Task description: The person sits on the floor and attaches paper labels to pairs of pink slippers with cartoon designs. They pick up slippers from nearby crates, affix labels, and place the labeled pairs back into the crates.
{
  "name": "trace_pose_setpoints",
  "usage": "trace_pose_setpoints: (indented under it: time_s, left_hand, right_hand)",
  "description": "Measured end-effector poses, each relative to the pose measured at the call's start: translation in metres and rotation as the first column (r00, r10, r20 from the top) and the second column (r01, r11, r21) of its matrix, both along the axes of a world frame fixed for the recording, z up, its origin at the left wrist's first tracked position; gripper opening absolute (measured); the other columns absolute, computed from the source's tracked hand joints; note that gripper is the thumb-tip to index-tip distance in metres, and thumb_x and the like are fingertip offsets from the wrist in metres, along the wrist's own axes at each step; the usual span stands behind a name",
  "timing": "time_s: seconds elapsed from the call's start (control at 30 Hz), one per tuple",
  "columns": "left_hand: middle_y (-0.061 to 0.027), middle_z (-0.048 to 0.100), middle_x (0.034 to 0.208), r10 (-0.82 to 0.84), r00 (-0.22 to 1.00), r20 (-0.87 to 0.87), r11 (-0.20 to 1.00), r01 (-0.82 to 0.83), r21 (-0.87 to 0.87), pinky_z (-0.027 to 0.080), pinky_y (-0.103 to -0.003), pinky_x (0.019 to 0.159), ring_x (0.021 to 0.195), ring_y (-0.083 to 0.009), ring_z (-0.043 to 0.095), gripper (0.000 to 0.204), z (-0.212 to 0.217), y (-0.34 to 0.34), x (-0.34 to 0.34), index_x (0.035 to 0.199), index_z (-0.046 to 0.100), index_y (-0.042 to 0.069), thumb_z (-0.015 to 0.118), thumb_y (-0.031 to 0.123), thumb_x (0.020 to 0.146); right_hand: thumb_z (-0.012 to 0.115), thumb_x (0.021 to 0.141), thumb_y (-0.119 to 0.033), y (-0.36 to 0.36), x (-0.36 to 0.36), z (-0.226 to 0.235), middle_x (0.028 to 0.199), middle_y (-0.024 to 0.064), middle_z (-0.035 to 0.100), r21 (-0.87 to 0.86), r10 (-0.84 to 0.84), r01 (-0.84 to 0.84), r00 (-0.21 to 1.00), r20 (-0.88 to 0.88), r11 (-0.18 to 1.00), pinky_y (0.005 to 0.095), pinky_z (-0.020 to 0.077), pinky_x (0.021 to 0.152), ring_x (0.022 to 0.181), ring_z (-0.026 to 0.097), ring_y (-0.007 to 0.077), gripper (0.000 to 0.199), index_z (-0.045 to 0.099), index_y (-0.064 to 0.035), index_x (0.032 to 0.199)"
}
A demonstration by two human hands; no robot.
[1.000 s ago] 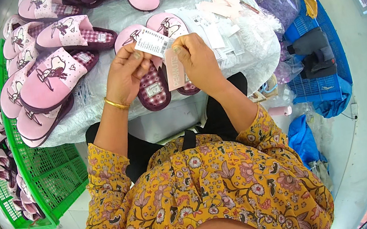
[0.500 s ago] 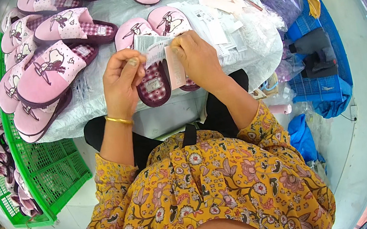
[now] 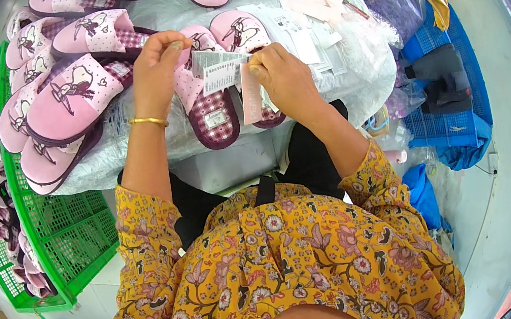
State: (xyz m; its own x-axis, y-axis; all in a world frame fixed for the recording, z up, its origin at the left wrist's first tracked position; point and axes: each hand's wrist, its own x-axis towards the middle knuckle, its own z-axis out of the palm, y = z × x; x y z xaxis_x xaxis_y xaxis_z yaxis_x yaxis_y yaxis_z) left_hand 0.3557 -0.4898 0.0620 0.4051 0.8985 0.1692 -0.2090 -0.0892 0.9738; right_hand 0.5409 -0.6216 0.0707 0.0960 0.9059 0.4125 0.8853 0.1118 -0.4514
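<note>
A pair of pink slippers, the left slipper (image 3: 213,107) and the right slipper (image 3: 240,34), lies in front of me with dark checked insoles and a printed cartoon dog. Over them my right hand (image 3: 284,79) pinches a bunch of hang tags: a white printed tag (image 3: 219,78) fanned out to the left and a pink tag (image 3: 251,99) hanging down. My left hand (image 3: 156,71) is raised over the left slipper's toe, thumb and forefinger pressed together. Whatever sits in that pinch is too small to make out.
More pink slippers (image 3: 66,100) are heaped at the left, others along the far edge. Loose white tags and papers (image 3: 310,40) lie right on the plastic-covered table (image 3: 166,155). A green crate (image 3: 71,240) stands left, a blue crate (image 3: 444,126) right.
My left hand has let go of the white tag and moved up and away from it. My right hand keeps the tags, slightly farther right and lower.
</note>
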Motion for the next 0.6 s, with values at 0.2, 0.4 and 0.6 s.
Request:
trace_pose_setpoints:
  time_s: [0.2,0.4,0.6]
  left_hand:
    - [-0.0020,0.065,0.095,-0.339,0.881,-0.330,0.937,0.349,-0.032,0.040,-0.017,0.058,0.079,-0.0027,0.056,0.011,0.017,0.015,0.001,0.094,0.056,0.006,0.045,0.006,0.091]
    - [0.0002,0.060,0.089,-0.671,0.718,-0.187,0.742,0.647,-0.175,0.043,-0.018,0.063,0.074,-0.0040,0.052,0.007,0.009,0.008,0.004,0.093,0.055,0.005,0.051,0.010,0.090]
    - [0.0002,0.056,0.084,-0.769,0.544,-0.335,0.620,0.762,-0.185,0.044,-0.020,0.065,0.072,-0.0059,0.051,0.006,0.016,0.016,0.000,0.093,0.055,0.005,0.052,0.008,0.090]
  right_hand:
    - [0.059,0.084,-0.015,-0.001,0.002,-0.002,0.089,0.0090,0.055,0.063,0.008,-0.006,1.000,-0.026,0.998,0.0416,0.0457,0.068,0.078,0.056,0.0315,0.010,0.055,-0.0075,0.090]
    - [0.060,0.083,-0.014,-0.001,0.000,-0.002,0.087,0.0088,0.055,0.079,-0.018,0.019,1.000,-0.016,0.997,0.0411,0.0458,0.067,0.078,0.056,0.0311,0.011,0.054,-0.0077,0.090]
    - [0.061,0.082,-0.015,0.001,0.000,-0.002,0.087,0.0097,0.056,0.081,-0.052,0.054,0.998,-0.023,0.995,0.0417,0.0459,0.067,0.077,0.057,0.0318,0.013,0.055,-0.0074,0.090]
